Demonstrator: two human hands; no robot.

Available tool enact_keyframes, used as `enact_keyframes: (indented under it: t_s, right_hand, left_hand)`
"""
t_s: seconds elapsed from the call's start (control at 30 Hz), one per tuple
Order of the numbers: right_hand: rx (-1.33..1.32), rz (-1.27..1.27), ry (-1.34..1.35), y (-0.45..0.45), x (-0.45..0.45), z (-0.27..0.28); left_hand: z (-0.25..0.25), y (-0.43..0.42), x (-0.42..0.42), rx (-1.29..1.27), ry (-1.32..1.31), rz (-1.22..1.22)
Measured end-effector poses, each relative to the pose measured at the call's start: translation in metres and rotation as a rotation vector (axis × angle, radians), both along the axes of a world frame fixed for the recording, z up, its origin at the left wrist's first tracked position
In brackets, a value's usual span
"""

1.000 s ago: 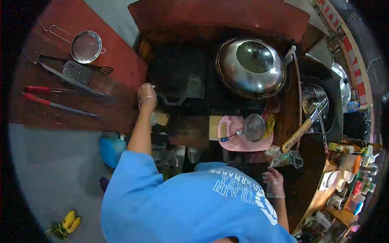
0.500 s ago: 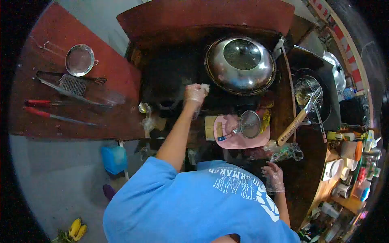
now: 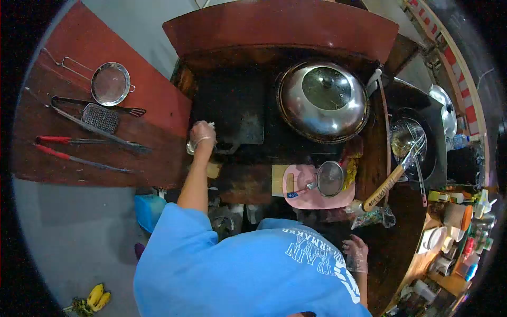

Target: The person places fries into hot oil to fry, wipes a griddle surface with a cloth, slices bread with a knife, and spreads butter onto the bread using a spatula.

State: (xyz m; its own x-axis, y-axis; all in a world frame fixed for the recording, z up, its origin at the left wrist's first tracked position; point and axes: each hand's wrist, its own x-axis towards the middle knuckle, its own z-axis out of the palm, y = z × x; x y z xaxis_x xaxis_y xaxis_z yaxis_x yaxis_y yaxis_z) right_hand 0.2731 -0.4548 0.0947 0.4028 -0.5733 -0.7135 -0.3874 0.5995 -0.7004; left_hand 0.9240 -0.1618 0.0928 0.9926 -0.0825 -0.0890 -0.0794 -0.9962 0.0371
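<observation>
My left hand (image 3: 203, 135), in a clear plastic glove, is closed around a crumpled white cloth or tissue (image 3: 211, 126), of which only a bit shows. It is at the left edge of the black stove counter, beside a flat dark griddle plate (image 3: 232, 113). My right hand (image 3: 356, 252), also gloved, hangs low beside my blue shirt with its fingers loosely apart and nothing visible in them. Nearest to it is a clear plastic bag (image 3: 376, 217). A large pan with a domed metal lid (image 3: 326, 103) stands on the right of the stove.
A pink cutting board (image 3: 338, 199) carries a small strainer (image 3: 330, 178). Tongs (image 3: 68, 140), a grater (image 3: 100, 117) and a sieve (image 3: 111, 84) lie on the left board. At right, a wok (image 3: 430, 169) holds a wooden-handled skimmer (image 3: 384, 187). Bottles and tubs crowd a shelf (image 3: 449, 282).
My left hand has swept left with the white cloth, from near the lidded pan to the counter's left edge. The view has shifted slightly; my right hand stays low at my side.
</observation>
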Motion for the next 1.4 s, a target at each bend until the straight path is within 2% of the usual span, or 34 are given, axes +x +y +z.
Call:
enact_keyframes:
  t_s: [0.1,0.13,0.17,0.2,0.23,0.27,0.3,0.37,0.4,0.5,0.53,0.57,0.6,0.63,0.67,0.7,0.73,0.77,0.83,0.87,0.9,0.97,1.0,1.03,1.07,1.1,1.17,1.23,1.27,1.3,1.37,1.4]
  right_hand:
    - [-0.04,-0.008,0.061,0.004,0.017,0.026]
    - [-0.047,-0.032,0.023,0.004,0.013,0.026]
    - [-0.052,-0.029,0.024,0.004,0.011,0.025]
    - [-0.04,-0.024,0.055,0.003,0.008,0.025]
    - [-0.027,-0.018,0.089,0.002,0.006,0.025]
    - [-0.03,0.016,0.09,0.001,0.004,0.026]
    - [-0.032,0.02,0.096,0.0,-0.002,0.022]
    - [-0.037,0.017,0.017,0.0,-0.01,0.014]
    - [-0.022,-0.007,0.055,-0.002,-0.011,0.013]
    - [-0.018,-0.02,0.063,0.001,-0.002,0.016]
    - [-0.012,-0.022,0.062,0.002,0.001,0.014]
    - [0.011,-0.023,0.119,0.003,0.004,0.01]
    - [0.032,-0.023,0.175,0.003,0.006,0.007]
    - [0.036,-0.025,0.174,0.004,0.007,0.002]
    - [0.021,0.014,0.142,0.004,0.008,-0.003]
    - [0.004,0.055,0.109,0.003,0.008,-0.008]
    - [0.015,0.102,0.107,-0.002,0.007,-0.013]
    - [0.018,0.104,0.105,-0.002,0.015,-0.009]
    - [0.008,0.121,0.112,-0.002,0.035,0.004]
    - [-0.005,0.137,0.062,-0.007,0.027,-0.014]
    - [-0.004,0.142,0.061,-0.009,0.028,-0.014]
    - [0.001,0.149,0.1,-0.016,0.035,-0.009]
    - [-0.063,0.173,0.107,-0.014,0.042,0.008]
    - [-0.065,0.167,0.112,-0.014,0.036,0.007]
    - [-0.079,0.162,0.099,-0.015,0.028,0.005]
    - [-0.092,0.158,0.084,-0.015,0.022,0.001]
    - [-0.046,0.128,0.061,-0.011,0.01,-0.004]
    - [0.001,0.091,0.044,-0.004,0.001,-0.004]
    - [-0.001,0.076,0.058,0.002,0.0,-0.003]
    - [-0.005,0.062,0.068,0.006,-0.001,-0.002]
    - [-0.012,0.077,0.068,0.009,-0.019,-0.019]
    - [-0.062,0.133,0.115,0.01,-0.025,-0.022]
  left_hand:
    - [-0.013,-0.008,0.032,-0.032,-0.105,-0.045]
    - [0.003,-0.007,0.047,-0.146,-0.166,-0.026]
    - [0.048,-0.017,0.041,-0.28,-0.188,0.069]
    - [0.002,0.004,0.093,-0.317,-0.357,0.066]
    - [-0.053,0.033,0.164,-0.255,-0.266,0.052]
    - [0.032,-0.008,0.113,-0.419,-0.189,0.116]
    - [0.017,0.002,0.127,-0.42,-0.184,0.122]
    - [-0.025,0.023,0.172,0.009,-0.379,-0.487]
    - [-0.035,0.02,0.183,-0.019,-0.286,-0.343]
    - [0.0,0.023,0.127,-0.078,-0.221,-0.342]
    - [-0.026,0.037,0.131,0.015,-0.184,-0.361]
    - [-0.011,0.038,0.101,0.058,-0.194,-0.503]
    - [-0.005,0.028,0.069,0.024,-0.142,-0.274]
    - [-0.002,0.034,0.042,0.029,-0.117,-0.395]
    - [0.014,0.017,0.004,-0.133,-0.007,-0.13]
    - [0.002,0.015,-0.016,-0.1,-0.092,-0.285]
    - [0.02,-0.003,-0.047,-0.201,-0.013,-0.184]
    - [-0.029,0.008,-0.051,-0.004,-0.123,-0.378]
    - [-0.037,-0.016,-0.075,-0.241,-0.027,-0.35]
    - [-0.035,-0.029,-0.086,-0.358,0.045,-0.307]
    - [-0.013,-0.037,-0.091,-0.092,-0.077,-0.592]
    - [-0.008,-0.033,-0.066,-0.149,-0.116,-0.551]
    - [-0.017,-0.022,-0.045,-0.195,-0.158,-0.291]
    - [0.02,-0.02,-0.041,-0.28,-0.219,-0.218]
    - [0.041,-0.017,-0.033,-0.214,-0.061,0.057]
    - [0.033,-0.003,-0.023,0.019,-0.122,-0.03]
    - [0.055,-0.019,-0.036,-0.04,0.027,0.072]
    - [0.041,-0.047,-0.052,-0.135,0.048,0.039]
    - [0.01,-0.058,-0.058,-0.085,-0.074,-0.121]
    - [-0.021,-0.07,-0.065,-0.205,-0.074,-0.129]
    - [-0.006,-0.112,-0.092,-0.157,0.04,-0.307]
    - [0.012,-0.123,-0.092,-0.227,0.096,-0.338]
